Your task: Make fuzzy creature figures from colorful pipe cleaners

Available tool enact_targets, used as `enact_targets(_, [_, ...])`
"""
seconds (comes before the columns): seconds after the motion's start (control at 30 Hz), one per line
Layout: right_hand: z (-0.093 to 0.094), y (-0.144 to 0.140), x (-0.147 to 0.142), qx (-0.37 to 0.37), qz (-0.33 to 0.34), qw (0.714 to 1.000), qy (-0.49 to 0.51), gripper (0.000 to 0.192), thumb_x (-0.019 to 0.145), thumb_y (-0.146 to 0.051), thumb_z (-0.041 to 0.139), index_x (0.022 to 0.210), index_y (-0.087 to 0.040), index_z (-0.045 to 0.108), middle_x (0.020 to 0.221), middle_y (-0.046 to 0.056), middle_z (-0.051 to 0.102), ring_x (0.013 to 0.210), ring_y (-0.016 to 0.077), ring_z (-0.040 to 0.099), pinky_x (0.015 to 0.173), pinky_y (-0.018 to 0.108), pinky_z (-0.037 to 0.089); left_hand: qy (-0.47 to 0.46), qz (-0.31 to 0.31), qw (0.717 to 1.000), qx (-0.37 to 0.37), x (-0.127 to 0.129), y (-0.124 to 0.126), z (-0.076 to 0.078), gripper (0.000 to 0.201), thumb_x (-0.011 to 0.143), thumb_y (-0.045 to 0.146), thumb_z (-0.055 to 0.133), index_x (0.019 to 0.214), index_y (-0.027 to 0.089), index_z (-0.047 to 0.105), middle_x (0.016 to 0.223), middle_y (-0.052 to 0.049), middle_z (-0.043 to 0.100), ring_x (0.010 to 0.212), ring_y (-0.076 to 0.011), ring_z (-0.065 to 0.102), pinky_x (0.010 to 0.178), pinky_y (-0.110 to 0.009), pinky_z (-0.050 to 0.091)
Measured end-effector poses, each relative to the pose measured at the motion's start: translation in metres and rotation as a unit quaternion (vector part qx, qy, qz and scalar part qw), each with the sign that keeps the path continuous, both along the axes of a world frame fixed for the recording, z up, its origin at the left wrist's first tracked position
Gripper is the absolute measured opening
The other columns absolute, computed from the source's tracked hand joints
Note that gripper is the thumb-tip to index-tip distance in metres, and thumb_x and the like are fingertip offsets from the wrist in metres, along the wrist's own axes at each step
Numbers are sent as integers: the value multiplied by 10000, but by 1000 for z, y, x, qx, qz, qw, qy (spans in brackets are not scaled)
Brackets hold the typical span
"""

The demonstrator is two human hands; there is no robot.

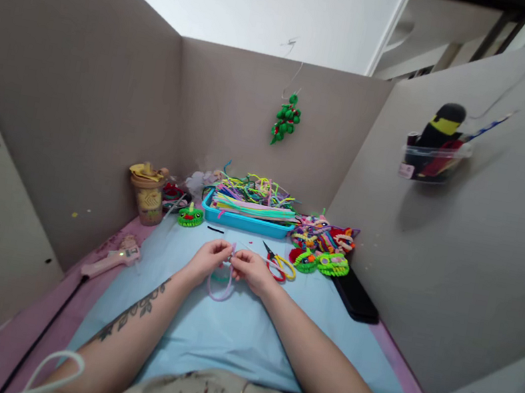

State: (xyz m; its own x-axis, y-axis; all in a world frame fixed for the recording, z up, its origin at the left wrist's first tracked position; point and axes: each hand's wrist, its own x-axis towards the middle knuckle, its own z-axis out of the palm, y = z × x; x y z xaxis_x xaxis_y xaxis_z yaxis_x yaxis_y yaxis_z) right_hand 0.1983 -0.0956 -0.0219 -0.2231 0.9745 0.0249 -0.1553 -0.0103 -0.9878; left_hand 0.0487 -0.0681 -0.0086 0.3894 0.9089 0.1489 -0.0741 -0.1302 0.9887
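My left hand [210, 260] and my right hand [252, 270] meet over the blue table cover, fingers pinched on a pale purple pipe cleaner [218, 298]. It hangs below the fingertips as a loop, with a teal strand showing inside it. A pale end sticks out above my fingers. Just right of my right hand lie scissors [284, 269] with red and yellow handles, blades apart. Beyond my left hand is a short black piece [215, 229] on the cover. My fingers hide the spot where the strands come together.
A blue tray [247, 223] full of colourful pipe cleaners stands at the back. Finished pipe-cleaner pieces [333, 264] and a black phone-like slab [357, 296] lie right. A lidded cup [147, 198] and a pink corded glue gun [113, 259] are left. Grey panels enclose the table.
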Motion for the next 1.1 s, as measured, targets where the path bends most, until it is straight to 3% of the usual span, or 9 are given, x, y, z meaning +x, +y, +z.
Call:
enact_targets(0.33, [1,-2,0,7,14,1000,-9,269,641,-366,713,660,-151,553,490,-31,567,417,77,498,412,190,371,11,-62,998,4,-1,-3,2,353,745,472,631,780,121,636,663,-26,620,605,-121,526,588,-238,385])
enact_targets(0.63, [0,-2,0,20,35,998,-44,208,669,-327,672,673,-155,556,494,-34,549,431,83,486,438,207,375,-1,-64,998,-17,0,-6,5,332,704,453,663,655,139,570,583,7,556,567,-115,491,565,-237,351])
enact_targets(0.83, [11,0,9,120,-88,989,-17,295,657,-335,701,879,-210,551,661,-40,549,541,102,508,467,215,372,-6,-20,998,-61,-2,-5,8,269,659,402,685,674,149,596,551,38,496,513,-85,415,525,-223,301])
enact_targets(0.97, [15,0,14,178,-87,979,-56,260,708,-310,663,946,-213,622,765,0,576,654,121,519,577,246,407,7,-75,993,-92,-4,-6,8,274,642,393,699,675,142,597,533,44,470,492,-76,382,504,-219,271])
enact_targets(1.1, [16,-1,15,235,-85,961,-120,93,725,-275,648,770,-199,676,773,23,587,743,152,531,703,291,411,27,-129,987,-89,-4,-9,8,283,665,394,686,625,141,564,504,52,424,476,-71,340,498,-223,247])
